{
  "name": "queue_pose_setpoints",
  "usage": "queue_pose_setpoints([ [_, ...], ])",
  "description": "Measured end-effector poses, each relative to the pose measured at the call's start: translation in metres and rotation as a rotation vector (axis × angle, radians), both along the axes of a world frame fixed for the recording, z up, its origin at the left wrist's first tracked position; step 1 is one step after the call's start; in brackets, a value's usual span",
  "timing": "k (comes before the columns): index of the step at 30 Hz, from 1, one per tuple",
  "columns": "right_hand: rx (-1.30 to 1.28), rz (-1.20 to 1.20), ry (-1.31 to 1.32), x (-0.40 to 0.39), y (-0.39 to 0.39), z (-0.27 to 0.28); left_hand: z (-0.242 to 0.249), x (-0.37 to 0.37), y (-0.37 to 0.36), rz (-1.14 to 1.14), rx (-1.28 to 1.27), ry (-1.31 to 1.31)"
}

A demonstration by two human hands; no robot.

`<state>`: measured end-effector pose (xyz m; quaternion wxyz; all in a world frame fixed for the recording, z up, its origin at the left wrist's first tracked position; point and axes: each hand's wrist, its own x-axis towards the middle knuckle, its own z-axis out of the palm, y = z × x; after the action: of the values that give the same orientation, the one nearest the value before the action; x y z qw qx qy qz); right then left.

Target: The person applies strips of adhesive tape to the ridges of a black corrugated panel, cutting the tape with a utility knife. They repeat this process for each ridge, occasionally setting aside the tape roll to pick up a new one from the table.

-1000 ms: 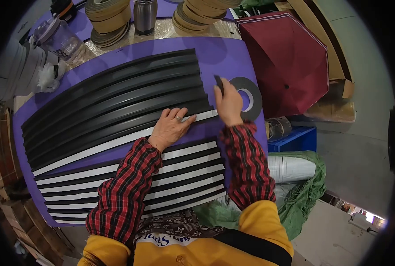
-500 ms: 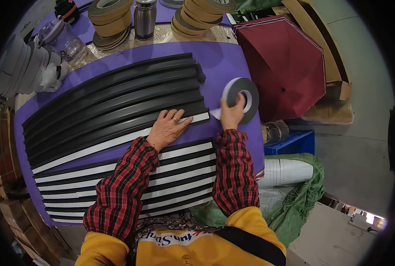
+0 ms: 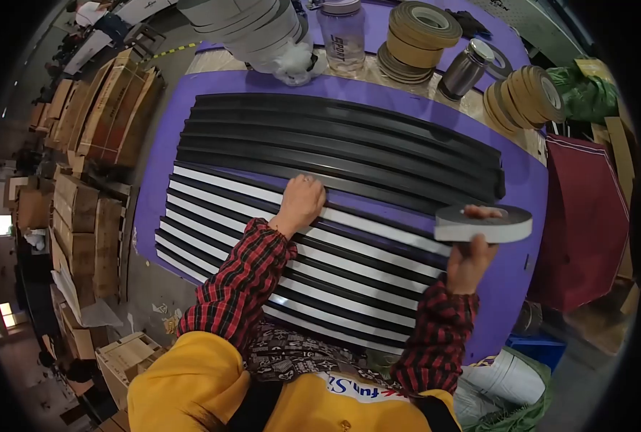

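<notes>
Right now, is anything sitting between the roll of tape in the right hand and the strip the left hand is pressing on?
Nothing visible does. The right hand holds the tape roll over the right ends of the strips, and the left hand presses on a white-taped strip. Between them lie only the strips themselves on the purple board.

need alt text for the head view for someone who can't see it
A person's left hand presses a white-taped black strip on a purple table, while the right hand holds a grey tape roll flat above the strips' ends. More tape rolls sit beyond.
</notes>
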<state>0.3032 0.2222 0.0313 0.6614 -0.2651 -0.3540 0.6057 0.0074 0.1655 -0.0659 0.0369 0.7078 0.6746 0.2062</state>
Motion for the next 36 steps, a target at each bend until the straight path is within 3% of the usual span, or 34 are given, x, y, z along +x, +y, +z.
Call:
queue_pose_setpoints([
  [3, -0.062, -0.022, -0.095, -0.071, -0.003, -0.008, 0.008, -0.010, -0.003, -0.059, -0.195, -0.229],
  [4, -0.044, -0.008, -0.100, -0.091, -0.006, -0.010, 0.022, -0.005, -0.006, 0.081, -0.228, -0.715],
  [7, -0.037, 0.042, -0.178, -0.140, -0.018, -0.017, 0.079, 0.022, -0.018, 0.170, -0.253, -1.788],
  [10, -0.028, 0.066, -0.283, -0.181, -0.035, -0.018, 0.073, 0.005, -0.032, 0.141, -0.165, -2.024],
  [11, -0.049, 0.054, -0.231, -0.189, -0.039, -0.023, 0.074, -0.005, -0.038, 0.191, -0.203, -1.982],
  [13, -0.126, 0.103, 0.157, -0.175, -0.041, -0.014, 0.089, -0.040, -0.052, 0.236, -0.276, -1.878],
  [15, -0.161, 0.185, 0.529, -0.128, -0.031, -0.003, 0.078, -0.105, -0.071, 0.389, -0.238, -1.557],
  [16, -0.121, 0.157, 0.475, -0.105, -0.027, 0.005, 0.071, -0.151, -0.081, 0.415, -0.162, -1.471],
  [17, -0.078, 0.121, 0.416, -0.082, -0.022, 0.005, 0.066, -0.200, -0.090, 0.579, -0.216, -1.311],
  [18, -0.067, 0.035, 0.356, -0.050, -0.012, -0.015, 0.056, -0.247, -0.098, 0.612, -0.105, -1.140],
  [19, -0.055, -0.050, 0.293, -0.032, -0.006, -0.036, 0.051, -0.287, -0.103, 0.630, -0.098, -1.142],
  [20, -0.223, -0.322, -0.001, -0.041, -0.006, -0.042, 0.047, -0.316, -0.104, 0.649, -0.096, -1.146],
  [22, -0.095, -0.351, -0.534, -0.049, 0.004, -0.082, 0.042, -0.349, -0.094, 0.740, -0.124, -1.069],
  [25, -0.174, -0.386, -1.105, -0.073, 0.002, -0.096, 0.021, -0.376, -0.078, 0.749, -0.188, -0.914],
  [26, -0.110, -0.417, -1.163, -0.076, 0.004, -0.101, 0.013, -0.381, -0.077, 0.720, -0.204, -0.828],
  [33, -0.018, -0.416, -1.505, -0.075, 0.015, -0.116, -0.006, -0.380, -0.066, 0.746, -0.179, -0.885],
  [35, 0.102, -0.356, -1.253, -0.065, 0.018, -0.141, -0.017, -0.392, -0.070, 0.695, -0.199, -0.709],
  [36, 0.012, -0.309, -1.276, -0.073, 0.016, -0.130, -0.022, -0.397, -0.073, 0.680, -0.190, -0.686],
])
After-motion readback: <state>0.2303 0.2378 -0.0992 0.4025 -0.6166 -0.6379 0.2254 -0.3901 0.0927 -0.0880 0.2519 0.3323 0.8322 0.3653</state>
